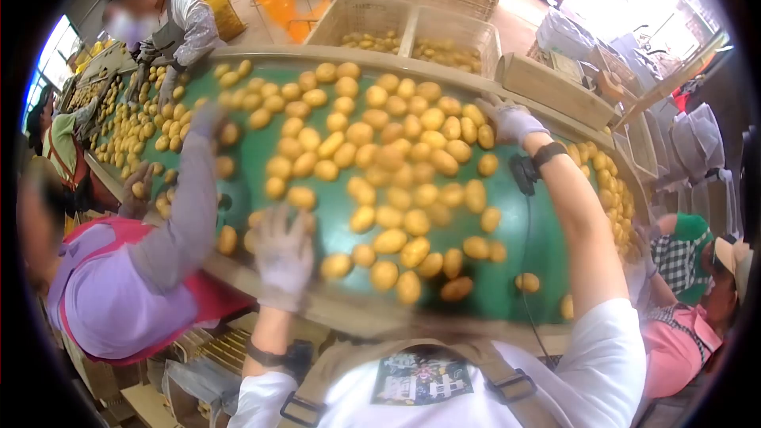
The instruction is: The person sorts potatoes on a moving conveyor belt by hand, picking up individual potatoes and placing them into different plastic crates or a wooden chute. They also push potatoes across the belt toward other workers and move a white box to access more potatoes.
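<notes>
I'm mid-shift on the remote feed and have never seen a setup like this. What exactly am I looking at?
There's no robot here. One camera, worn on a person's head, looks forward and down past their white shirt. The wearer's left hand, gloved and blurred, is spread over the near side of a green surface. The gloved right hand reaches to the far side, beside the potatoes scattered there. I can't tell whether either hand holds one. The purple-clothed person at left is a co-worker, with others nearby.
</notes>
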Motion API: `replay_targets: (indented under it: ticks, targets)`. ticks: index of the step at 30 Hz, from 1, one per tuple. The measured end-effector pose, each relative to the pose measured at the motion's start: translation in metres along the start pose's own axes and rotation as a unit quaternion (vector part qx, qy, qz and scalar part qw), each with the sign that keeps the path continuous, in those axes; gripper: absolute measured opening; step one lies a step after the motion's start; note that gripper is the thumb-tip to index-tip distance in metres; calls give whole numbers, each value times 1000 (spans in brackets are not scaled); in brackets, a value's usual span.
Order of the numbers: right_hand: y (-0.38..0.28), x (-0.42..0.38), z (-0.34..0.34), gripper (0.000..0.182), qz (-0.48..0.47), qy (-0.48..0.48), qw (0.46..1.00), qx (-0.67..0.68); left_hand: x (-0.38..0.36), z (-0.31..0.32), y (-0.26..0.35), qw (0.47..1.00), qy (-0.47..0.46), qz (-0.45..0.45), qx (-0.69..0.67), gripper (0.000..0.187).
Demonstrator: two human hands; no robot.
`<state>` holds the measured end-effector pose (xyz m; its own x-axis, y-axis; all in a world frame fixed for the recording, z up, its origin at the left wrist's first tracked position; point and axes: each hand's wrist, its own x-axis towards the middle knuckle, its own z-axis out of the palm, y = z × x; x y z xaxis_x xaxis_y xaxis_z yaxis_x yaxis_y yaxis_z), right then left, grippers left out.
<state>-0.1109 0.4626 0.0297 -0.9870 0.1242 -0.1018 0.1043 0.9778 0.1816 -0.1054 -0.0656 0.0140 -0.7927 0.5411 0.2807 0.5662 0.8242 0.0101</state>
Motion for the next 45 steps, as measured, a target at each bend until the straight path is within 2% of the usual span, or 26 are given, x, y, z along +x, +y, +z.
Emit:
replay_targets:
  ticks: [3,4,7,8,11,13,14,16,19,21,23,24,26,28,30,31,34,35,36,38,40,41,42,43,44,45]
  targets:
    - [25,-3,6,52,67,-120,990,7,2,-2,29,998,-8,16,-52,42]
    - [29,-16,4,57,83,-104,991,27,6,-3,35,998,-6,26,-58,41]
    - [21,-69,-17,55,175,-106,955,216,22,-12,51,990,-1,71,-118,44]
    - [34,-80,27,57,175,0,971,162,28,-15,60,985,0,88,-146,46]
    - [8,-134,74,46,201,162,961,101,54,-22,104,959,-14,199,-204,46]
    - [-12,-171,79,43,188,203,956,95,73,-17,141,921,-35,281,-268,46]
    - [-13,-184,77,41,183,179,956,144,81,-14,156,894,-48,331,-299,46]
    - [-14,-212,60,37,212,134,939,234,94,4,185,873,-54,391,-288,47]
    - [3,-238,15,39,182,407,835,323,104,45,217,845,-13,455,-282,43]
    - [24,-260,-35,40,156,562,762,282,104,50,222,834,8,479,-274,37]
    - [62,-283,-77,42,166,660,696,230,97,36,225,837,-14,474,-272,31]
    - [90,-290,-89,43,193,670,679,229,96,27,220,842,-30,470,-264,28]
    - [156,-292,-98,46,280,625,681,258,90,26,214,846,-45,464,-258,25]
    - [215,-284,-87,48,378,506,705,322,82,25,210,859,-52,452,-235,24]
    - [229,-271,-62,51,402,393,751,347,78,22,197,869,-128,411,-246,24]
    - [217,-263,-43,52,372,363,783,342,79,21,191,872,-164,384,-255,25]
    - [130,-220,24,59,256,296,878,276,64,31,174,891,-103,366,-250,26]
    - [74,-207,37,61,251,241,898,270,58,30,167,893,-100,362,-247,26]
    - [10,-195,38,63,241,155,946,155,60,28,164,896,-94,359,-243,27]
    - [-66,-201,26,62,160,84,980,85,64,19,148,902,-97,353,-230,29]
    - [-81,-212,3,58,89,85,946,300,64,21,111,934,-136,275,-184,29]
    - [-75,-230,-13,56,85,69,883,456,66,17,88,946,-165,226,-163,30]
    - [-68,-248,-30,54,82,51,795,599,68,13,66,955,-192,178,-140,30]
    - [-56,-259,-50,48,171,96,788,583,74,5,40,960,-225,117,-116,31]
    - [-39,-273,-23,49,305,167,747,566,71,13,2,973,-192,101,-82,34]
    - [-30,-287,-19,51,338,155,800,471,67,18,-30,983,-157,88,-49,37]
